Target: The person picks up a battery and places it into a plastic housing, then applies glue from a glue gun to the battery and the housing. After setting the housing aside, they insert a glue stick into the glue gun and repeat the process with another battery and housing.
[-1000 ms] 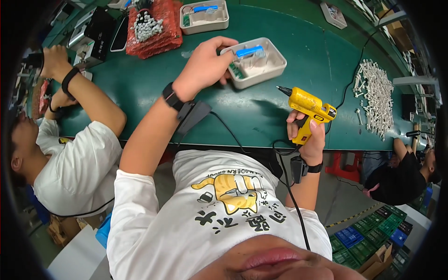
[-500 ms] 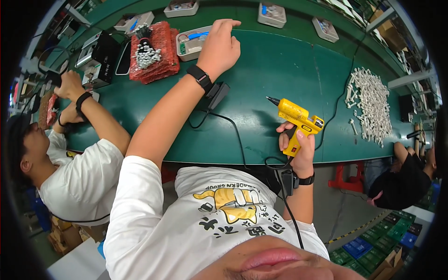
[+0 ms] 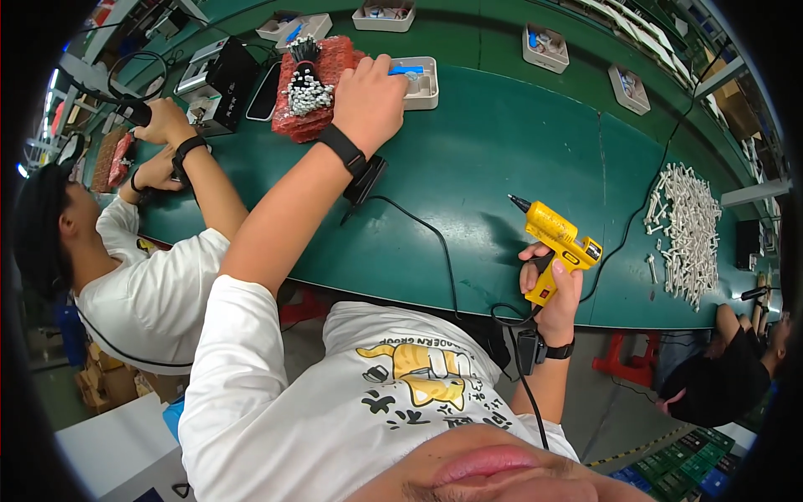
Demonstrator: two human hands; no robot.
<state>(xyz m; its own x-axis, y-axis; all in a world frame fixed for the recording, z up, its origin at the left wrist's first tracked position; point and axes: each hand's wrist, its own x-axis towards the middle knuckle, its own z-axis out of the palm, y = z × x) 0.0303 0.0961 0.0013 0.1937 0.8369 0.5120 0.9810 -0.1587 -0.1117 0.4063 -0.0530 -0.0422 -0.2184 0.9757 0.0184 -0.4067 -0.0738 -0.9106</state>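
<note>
My right hand [image 3: 552,280] is wrapped round the handle of a yellow glue gun [image 3: 556,233], its dark nozzle pointing to the far left above the table. A black cord runs down from its handle. My left hand [image 3: 368,99] reaches over the left end of a small pale tray [image 3: 425,103]. Its fingers bend down there and their tips are hidden, so I cannot see whether they hold anything. A blue piece [image 3: 407,70] lies in the tray. Left of that hand, a bundle of black wires with white ends [image 3: 308,90] rests on red bubble wrap [image 3: 288,125].
A heap of white parts [image 3: 686,238] lies at the right of the green table [image 3: 468,151]. More pale trays [image 3: 545,58] stand along the back. At the left are a phone [image 3: 264,94], a black box device [image 3: 219,79] and a co-worker [image 3: 159,276]. Another person [image 3: 711,381] sits far right.
My left hand has moved left across the tray, from its right side to its left end, beside the red bubble wrap. The right hand still holds the glue gun. The view has shifted slightly.
</note>
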